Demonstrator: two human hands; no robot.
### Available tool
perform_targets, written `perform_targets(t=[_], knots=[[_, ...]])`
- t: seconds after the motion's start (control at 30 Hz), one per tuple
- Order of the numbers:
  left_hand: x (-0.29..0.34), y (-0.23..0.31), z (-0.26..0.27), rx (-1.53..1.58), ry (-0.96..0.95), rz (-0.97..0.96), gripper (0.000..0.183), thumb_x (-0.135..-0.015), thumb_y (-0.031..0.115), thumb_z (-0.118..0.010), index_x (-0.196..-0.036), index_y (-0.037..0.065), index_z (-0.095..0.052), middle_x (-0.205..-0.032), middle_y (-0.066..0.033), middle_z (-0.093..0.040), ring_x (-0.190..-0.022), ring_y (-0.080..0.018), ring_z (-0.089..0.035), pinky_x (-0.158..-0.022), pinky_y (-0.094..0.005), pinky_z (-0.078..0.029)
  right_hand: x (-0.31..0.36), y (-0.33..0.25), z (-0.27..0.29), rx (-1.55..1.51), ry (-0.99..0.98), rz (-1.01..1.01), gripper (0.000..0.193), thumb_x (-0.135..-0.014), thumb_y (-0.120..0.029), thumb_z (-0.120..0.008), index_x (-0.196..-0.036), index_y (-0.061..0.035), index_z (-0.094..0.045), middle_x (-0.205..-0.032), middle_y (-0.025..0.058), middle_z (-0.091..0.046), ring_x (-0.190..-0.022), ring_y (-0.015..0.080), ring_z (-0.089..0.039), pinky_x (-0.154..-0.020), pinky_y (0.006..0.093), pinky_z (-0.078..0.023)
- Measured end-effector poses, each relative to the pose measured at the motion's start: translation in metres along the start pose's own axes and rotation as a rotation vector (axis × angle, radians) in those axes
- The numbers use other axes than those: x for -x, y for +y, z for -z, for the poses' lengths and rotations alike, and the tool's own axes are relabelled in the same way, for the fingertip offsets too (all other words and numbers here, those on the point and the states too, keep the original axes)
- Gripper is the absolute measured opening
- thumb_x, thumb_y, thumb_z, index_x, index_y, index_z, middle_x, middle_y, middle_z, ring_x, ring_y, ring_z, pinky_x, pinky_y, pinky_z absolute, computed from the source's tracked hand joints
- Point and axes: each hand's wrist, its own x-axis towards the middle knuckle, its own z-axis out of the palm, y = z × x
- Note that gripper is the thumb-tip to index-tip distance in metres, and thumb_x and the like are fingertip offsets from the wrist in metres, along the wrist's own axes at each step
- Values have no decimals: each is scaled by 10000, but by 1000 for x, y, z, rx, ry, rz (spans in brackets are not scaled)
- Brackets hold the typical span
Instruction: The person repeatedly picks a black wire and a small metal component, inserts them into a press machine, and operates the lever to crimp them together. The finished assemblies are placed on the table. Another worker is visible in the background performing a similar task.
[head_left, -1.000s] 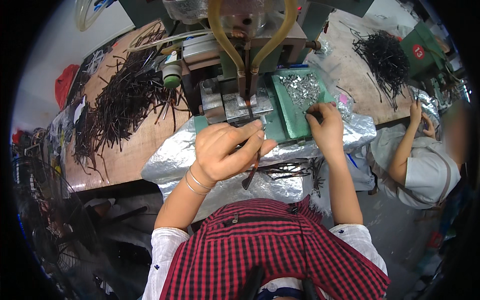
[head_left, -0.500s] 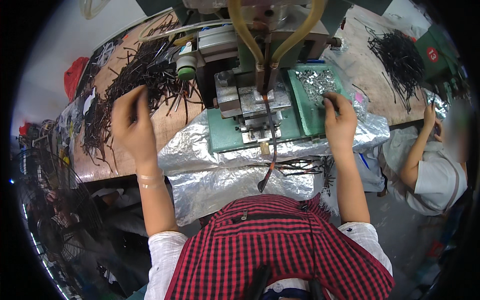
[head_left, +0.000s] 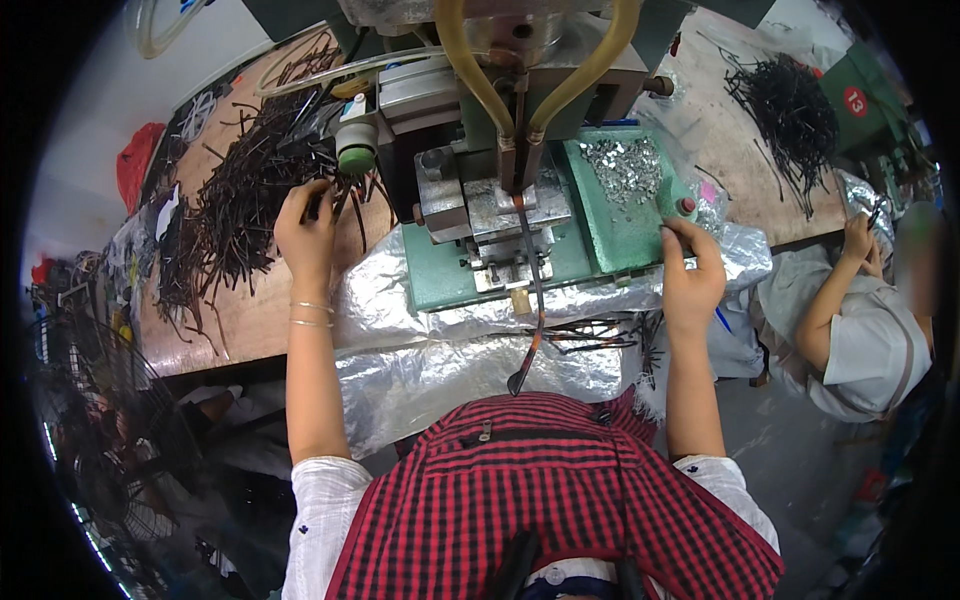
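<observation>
Round red label (head_left: 856,101) with white figures, on a green box (head_left: 868,105) at the far right bench corner. White tag (head_left: 351,109) with green print, on the machine's left side, above a green cap

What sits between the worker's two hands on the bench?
In the head view, a grey-and-green press machine on crinkled silver foil lies between the left hand and right hand.

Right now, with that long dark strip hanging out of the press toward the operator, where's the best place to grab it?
Probably the free lower end of the long dark strip. It hangs past the foil-covered bench edge with open space around it, while its top is clamped in the grey press head. Come from below on the person's side, pinching the flat faces.
</observation>
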Motion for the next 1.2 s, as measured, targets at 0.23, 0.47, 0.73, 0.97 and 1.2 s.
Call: perform_targets(t=[0.23, 0.47, 0.73, 0.97, 1.2], knots=[[-2, 28, -9, 178, 100, -2, 211, -1027, 141, -602, -1016, -47, -697, -837, -102, -684, -744, -150, -607, -705, -278, -470, -38, -99, -48, -513, -190, 189, 180, -849, 5, -732, -1027, 16, -710, -998, 77, -716, -960, 166, -664, -883, 289, -499], [16, 116, 11, 748, 203, 252, 83, -978, 37, -665, -1006, -42, -663, -874, -125, -728, -693, -146, -677, -612, -254, -554, -21, -113, -76, -831, -160, -92, 451, -847, 22, -732, -1267, 27, -567, -1052, 102, -691, -956, 151, -671, -883, 282, -511], [31, 198, 40, 412, 36, -660, 240, -832, 75, -817, -1024, 19, -684, -1043, -184, -720, -696, -194, -650, -553, -276, -529, -20, -156, -36, -1006, -334, -191, 557, -866, 57, -642, -1396, 49, -470, -1234, 148, -645, -1126, 194, -629, -1024, 326, -460], [28, 202, -5, 203, -15, -928, 241, -760, 159, -871, -899, 69, -695, -981, -117, -743, -557, -101, -573, -467, -221, -421, -56, -93, -27, -522, -341, -137, 460, -890, 8, -640, -1345, -48, -599, -1239, 131, -672, -1195, 229, -614, -1038, 349, -466], [33, 199, -10, 216, 5, -878, 302, -753, 187, -883, -984, 92, -714, -961, -66, -746, -546, -110, -564, -454, -236, -408, -40, 16, -30, -131, -109, -117, 290, -863, -37, -685, -1153, -49, -689, -1121, 132, -708, -1018, 283, -670, -961, 374, -501]])
